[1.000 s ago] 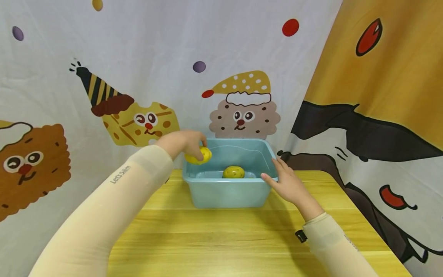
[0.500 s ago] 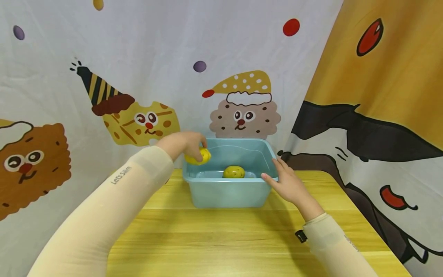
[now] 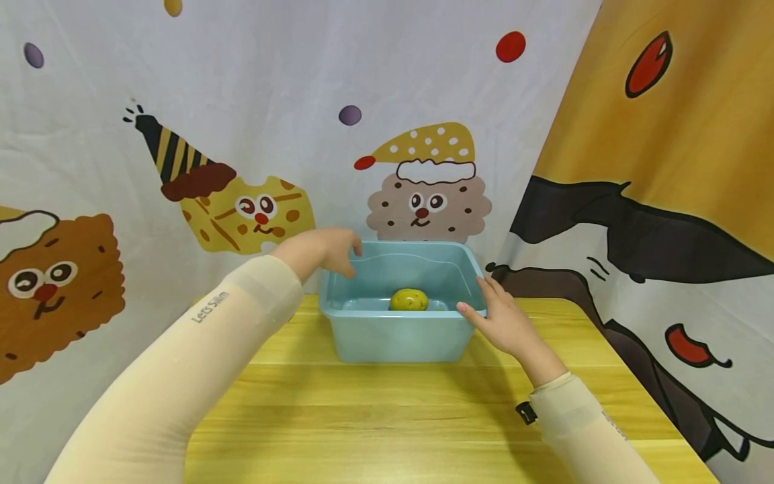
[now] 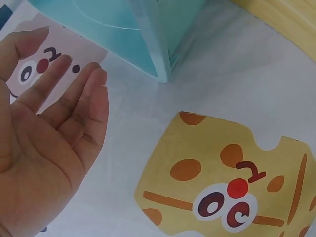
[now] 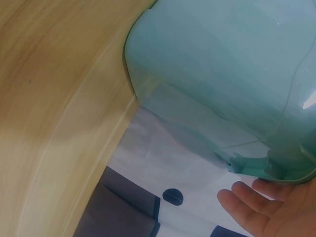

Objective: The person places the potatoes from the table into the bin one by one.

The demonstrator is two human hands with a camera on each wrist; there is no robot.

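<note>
A light-blue plastic bin (image 3: 399, 336) stands on the wooden table. Inside it lies a yellow, speckled oval thing that looks like a potato (image 3: 408, 300). Over the bin's left rim hovers my left hand (image 3: 326, 250), fingers parted and loosely bent. The left wrist view shows the palm of the left hand (image 4: 54, 128) with nothing in it. My right hand (image 3: 504, 321) rests at the bin's front right corner, fingers extended along the rim. In the right wrist view, fingertips of the right hand (image 5: 269, 205) touch the rim from outside. The bin's front wall hides part of its floor.
Behind the table hangs a white curtain (image 3: 254, 81) printed with cartoon biscuits and cheese. Its yellow and black part (image 3: 695, 154) hangs to the right. The wooden table (image 3: 387, 417) extends in front of the bin.
My left hand has let go of the yellow, potato-like thing above the bin's left side; that thing is out of sight in the head view now. The right hand has stayed at the rim.
</note>
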